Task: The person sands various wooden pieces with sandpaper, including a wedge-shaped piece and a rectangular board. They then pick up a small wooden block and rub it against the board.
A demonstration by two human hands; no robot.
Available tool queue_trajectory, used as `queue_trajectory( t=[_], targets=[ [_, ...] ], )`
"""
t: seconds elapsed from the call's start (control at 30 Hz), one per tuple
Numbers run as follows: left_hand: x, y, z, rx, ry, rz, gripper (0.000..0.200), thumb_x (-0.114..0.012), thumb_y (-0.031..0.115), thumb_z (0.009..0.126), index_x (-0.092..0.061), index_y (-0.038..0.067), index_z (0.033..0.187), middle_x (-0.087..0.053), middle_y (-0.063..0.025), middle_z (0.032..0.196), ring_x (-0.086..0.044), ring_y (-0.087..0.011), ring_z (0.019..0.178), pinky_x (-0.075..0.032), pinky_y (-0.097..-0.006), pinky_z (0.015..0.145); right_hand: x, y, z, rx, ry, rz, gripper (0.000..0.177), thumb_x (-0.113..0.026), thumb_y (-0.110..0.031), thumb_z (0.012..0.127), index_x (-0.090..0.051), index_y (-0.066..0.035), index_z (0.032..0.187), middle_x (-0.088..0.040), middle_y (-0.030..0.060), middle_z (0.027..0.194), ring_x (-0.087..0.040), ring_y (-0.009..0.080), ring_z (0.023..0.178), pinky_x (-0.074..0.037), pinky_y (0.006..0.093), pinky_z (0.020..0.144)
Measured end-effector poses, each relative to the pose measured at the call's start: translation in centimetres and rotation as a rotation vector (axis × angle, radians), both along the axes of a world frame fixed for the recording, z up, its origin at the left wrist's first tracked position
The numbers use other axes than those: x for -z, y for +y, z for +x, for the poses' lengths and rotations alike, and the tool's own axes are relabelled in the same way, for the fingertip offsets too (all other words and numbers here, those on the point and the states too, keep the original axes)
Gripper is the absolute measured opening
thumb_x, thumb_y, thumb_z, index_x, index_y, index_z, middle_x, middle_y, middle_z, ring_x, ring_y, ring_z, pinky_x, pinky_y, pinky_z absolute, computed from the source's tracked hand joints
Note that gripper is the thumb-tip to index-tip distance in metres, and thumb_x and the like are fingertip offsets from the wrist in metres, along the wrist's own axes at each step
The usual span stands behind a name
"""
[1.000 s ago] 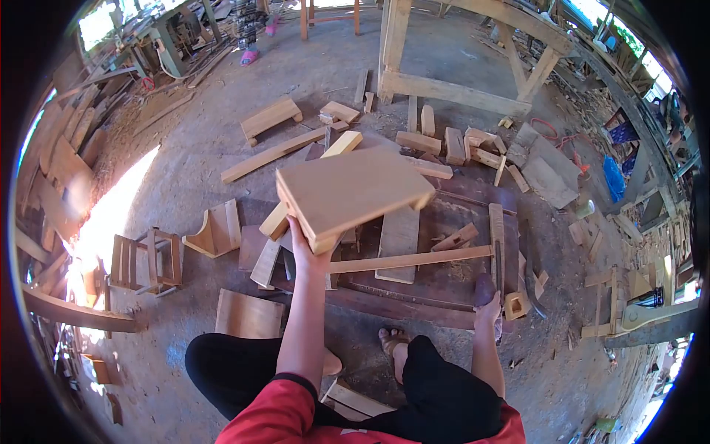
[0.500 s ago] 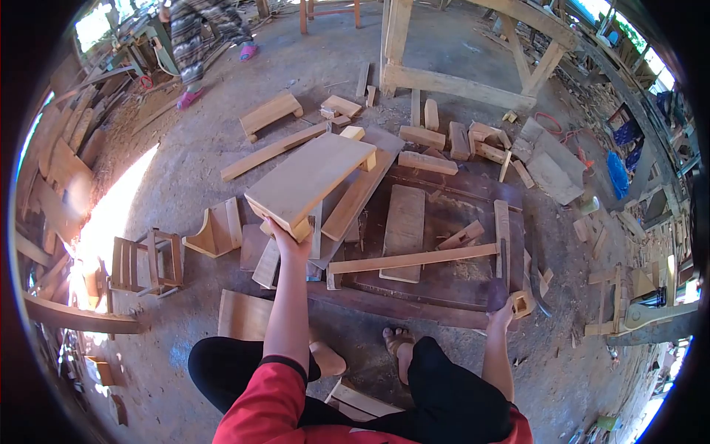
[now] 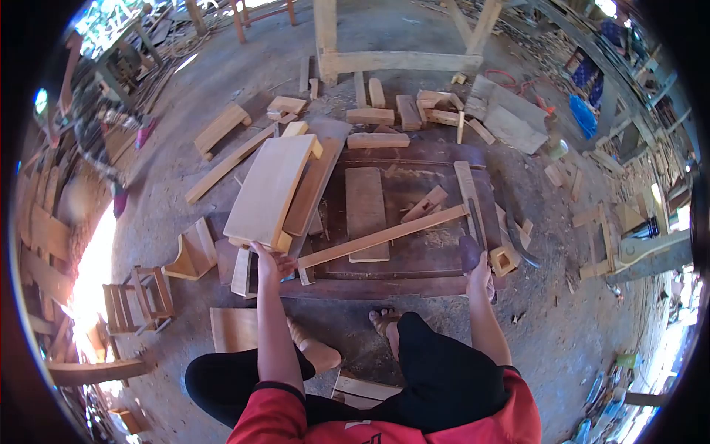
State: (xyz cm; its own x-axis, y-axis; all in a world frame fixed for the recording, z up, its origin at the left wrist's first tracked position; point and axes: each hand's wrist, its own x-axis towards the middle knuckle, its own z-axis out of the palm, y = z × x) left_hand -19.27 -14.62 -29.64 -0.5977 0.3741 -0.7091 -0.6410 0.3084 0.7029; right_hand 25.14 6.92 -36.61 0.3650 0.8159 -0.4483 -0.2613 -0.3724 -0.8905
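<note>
A small wooden bench (image 3: 270,189) with a pale flat top and short legs lies over loose boards to my left. At its near end my left hand (image 3: 271,263) touches the edge, fingers apart. On the right, my right hand (image 3: 479,275) is closed around a dark, rounded block (image 3: 470,253), whose kind I cannot tell. Close beside that hand is a hollow square wooden piece (image 3: 505,260). Between my hands a long narrow strip (image 3: 384,237) slants across a dark brown panel (image 3: 333,287). A flat board (image 3: 366,211) rests on the panel behind the strip.
Several wood blocks (image 3: 377,140) lie past the panel, before a wooden workbench (image 3: 407,61). A small slatted wooden chair (image 3: 140,300) and a curved wooden bracket (image 3: 194,251) are at left. A curved dark tool (image 3: 521,248) lies at right. Someone's patterned trousers (image 3: 96,140) show at far left.
The bench's near end has come down towards me, and my left hand's fingers have spread at its edge. My right hand keeps its place by the panel. The whole view has shifted.
</note>
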Motion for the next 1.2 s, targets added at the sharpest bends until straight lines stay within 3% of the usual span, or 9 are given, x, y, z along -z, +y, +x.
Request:
queue_trajectory(
  t=[0.27, 0.37, 0.43, 0.47, 0.5, 0.6, 0.7, 0.93, 1.2],
  targets=[
    [-7.3, 2.1, 2.9, 0.616, 0.320, -0.407, 0.063, -0.037, 0.058, 0.082, -0.051, -0.003, 0.077, -0.056, -0.0132, 0.055, -0.055, -0.0161, 0.038, -0.041, -0.0208, 0.033, -1.6, 0.0, 0.3, 0.062, -0.122, -0.088, 0.072, -0.047, -0.051, 0.081, -0.039, 0.011, 0.116, -0.047, 0.0166, 0.116, -0.048, 0.0251, 0.103, -0.039, 0.0315, 0.086],
    [-7.0, 2.7, 5.5, 0.740, 0.366, -0.262, 0.053, -0.049, 0.048, 0.081, -0.053, -0.004, 0.083, -0.059, -0.0154, 0.064, -0.060, -0.0195, 0.051, -0.047, -0.0259, 0.044, -1.8, -0.3, 0.1, 0.095, -0.146, -0.080, 0.074, -0.046, -0.051, 0.081, -0.037, 0.012, 0.118, -0.044, 0.0180, 0.121, -0.046, 0.0262, 0.107, -0.036, 0.0318, 0.090],
    [-4.4, 3.0, 7.2, 0.779, 0.994, -0.097, 0.047, -0.056, 0.041, 0.079, -0.054, -0.004, 0.089, -0.060, -0.0161, 0.073, -0.062, -0.0260, 0.070, -0.049, -0.0324, 0.061, -1.8, -0.3, 0.3, 0.113, -0.134, -0.096, 0.073, -0.046, -0.050, 0.081, -0.036, 0.011, 0.120, -0.042, 0.0181, 0.122, -0.045, 0.0261, 0.108, -0.035, 0.0320, 0.091],
    [-5.0, 3.5, 7.9, 0.842, 0.850, -0.151, 0.048, -0.063, 0.034, 0.074, -0.051, -0.001, 0.104, -0.058, -0.0171, 0.094, -0.054, -0.0305, 0.095, -0.044, -0.0380, 0.078, -1.6, -0.1, 0.5, 0.123, -0.136, -0.096, 0.073, -0.046, -0.050, 0.081, -0.036, 0.011, 0.120, -0.042, 0.0181, 0.122, -0.045, 0.0261, 0.108, -0.035, 0.0320, 0.091],
    [-4.7, 3.6, 8.5, 0.852, 0.850, -0.144, 0.048, -0.063, 0.034, 0.074, -0.051, -0.001, 0.104, -0.058, -0.0171, 0.094, -0.054, -0.0305, 0.095, -0.044, -0.0380, 0.078, -1.4, 0.1, 0.6, 0.150, -0.117, -0.074, 0.072, -0.046, -0.050, 0.082, -0.036, 0.010, 0.121, -0.042, 0.0176, 0.122, -0.045, 0.0259, 0.108, -0.035, 0.0318, 0.091],
    [-1.5, 3.2, 9.8, 0.998, 1.355, -0.332, 0.072, -0.070, 0.025, 0.065, -0.035, 0.009, 0.125, -0.040, -0.0145, 0.122, -0.042, -0.0306, 0.110, -0.040, -0.0434, 0.084, -2.3, 0.6, 1.3, 0.211, -0.050, -0.032, 0.071, -0.046, -0.050, 0.082, -0.036, 0.008, 0.122, -0.043, 0.0161, 0.122, -0.045, 0.0254, 0.108, -0.035, 0.0315, 0.090],
    [0.4, 3.1, 10.1, 1.237, 1.442, -0.436, 0.072, -0.070, 0.020, 0.066, -0.033, 0.012, 0.128, -0.043, -0.0136, 0.120, -0.042, -0.0302, 0.111, -0.037, -0.0435, 0.088, -3.9, 1.2, 1.9, 0.276, 0.005, 0.038, 0.070, -0.045, -0.052, 0.082, -0.037, 0.005, 0.122, -0.044, 0.0132, 0.121, -0.046, 0.0239, 0.107, -0.036, 0.0310, 0.089],
    [1.5, 3.5, 9.2, 1.241, 1.511, -0.541, 0.061, -0.062, 0.017, 0.071, -0.036, 0.015, 0.126, -0.050, -0.0094, 0.107, -0.048, -0.0259, 0.102, -0.038, -0.0437, 0.081, -5.3, 1.6, 3.8, 0.344, 0.119, 0.107, 0.073, -0.046, -0.056, 0.080, -0.039, 0.004, 0.121, -0.048, 0.0102, 0.114, -0.048, 0.0207, 0.100, -0.039, 0.0297, 0.083],
    [-2.5, 3.5, 9.0, 1.445, 1.365, -0.222, 0.025, -0.059, 0.021, 0.071, -0.049, 0.005, 0.086, -0.053, -0.0182, 0.092, -0.053, -0.0339, 0.087, -0.043, -0.0450, 0.071, -3.1, 1.3, 5.5, 0.406, 0.093, 0.103, 0.062, -0.050, -0.048, 0.081, -0.046, 0.003, 0.117, -0.051, 0.0105, 0.111, -0.051, 0.0220, 0.096, -0.042, 0.0322, 0.079]
  ],
)
